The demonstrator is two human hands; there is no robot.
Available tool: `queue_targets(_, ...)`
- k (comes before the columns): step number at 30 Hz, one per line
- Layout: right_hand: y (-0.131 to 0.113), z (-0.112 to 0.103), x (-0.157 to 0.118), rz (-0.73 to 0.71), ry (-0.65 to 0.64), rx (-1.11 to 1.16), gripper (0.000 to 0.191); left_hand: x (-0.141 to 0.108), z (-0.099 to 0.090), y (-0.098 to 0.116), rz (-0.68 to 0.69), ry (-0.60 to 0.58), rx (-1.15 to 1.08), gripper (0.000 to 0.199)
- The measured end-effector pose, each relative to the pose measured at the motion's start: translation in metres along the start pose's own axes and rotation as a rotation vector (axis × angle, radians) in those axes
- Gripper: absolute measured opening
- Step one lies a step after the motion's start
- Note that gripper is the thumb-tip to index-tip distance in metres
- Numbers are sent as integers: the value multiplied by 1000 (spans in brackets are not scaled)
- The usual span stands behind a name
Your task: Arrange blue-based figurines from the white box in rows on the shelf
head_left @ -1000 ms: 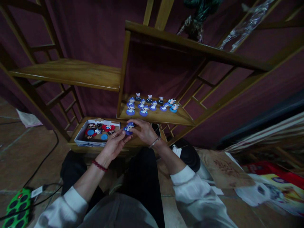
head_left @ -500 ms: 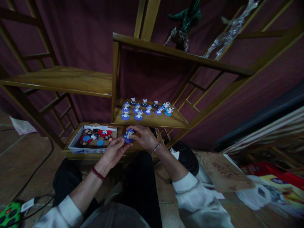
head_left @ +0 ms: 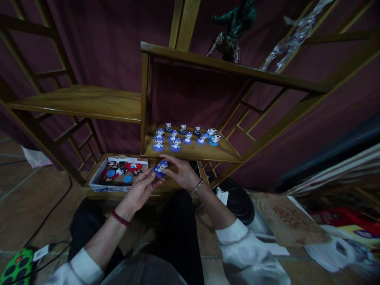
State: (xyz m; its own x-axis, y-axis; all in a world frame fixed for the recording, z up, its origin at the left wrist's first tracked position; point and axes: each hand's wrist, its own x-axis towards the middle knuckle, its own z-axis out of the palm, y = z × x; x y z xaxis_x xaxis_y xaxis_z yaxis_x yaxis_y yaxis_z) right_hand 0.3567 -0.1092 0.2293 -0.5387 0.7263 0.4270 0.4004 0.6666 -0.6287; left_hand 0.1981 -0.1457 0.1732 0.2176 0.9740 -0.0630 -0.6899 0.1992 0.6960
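A small purple-haired figurine (head_left: 162, 167) on a round purple base is between my two hands, in front of the lower shelf. My left hand (head_left: 143, 186) pinches the base between thumb and fingers. Around the figurine's upper right side, my right hand (head_left: 181, 171) has its thumb and fingers curled, touching or nearly touching it. On the wooden shelf (head_left: 218, 153) just beyond stand several similar purple figurines (head_left: 175, 145), darker ones (head_left: 183, 129) behind them, and blue-based ones (head_left: 214, 140) at the right.
A cardboard box (head_left: 101, 186) at the left holds loose figurines, red pieces and blue discs (head_left: 128, 179). A green statue (head_left: 234, 27) and a clear-wrapped figure (head_left: 292, 41) stand on the upper shelf. A black round object (head_left: 237, 202) is at right; a green power strip (head_left: 18, 266) lies lower left.
The view has shifted slightly, so the shelf sits a little further right. My right hand's fingers have loosened a bit around the figurine, which stays in my left hand.
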Motion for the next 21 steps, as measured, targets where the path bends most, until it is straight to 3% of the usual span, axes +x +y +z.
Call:
queue_targets(11, -11, 10, 10, -41, -99, -101, 19, -16, 0, 16, 25, 92, 145, 30)
queue_targets(21, -21, 35, 7, 9, -82, -158, 19, -29, -17, 20, 59, 160, 255, 31)
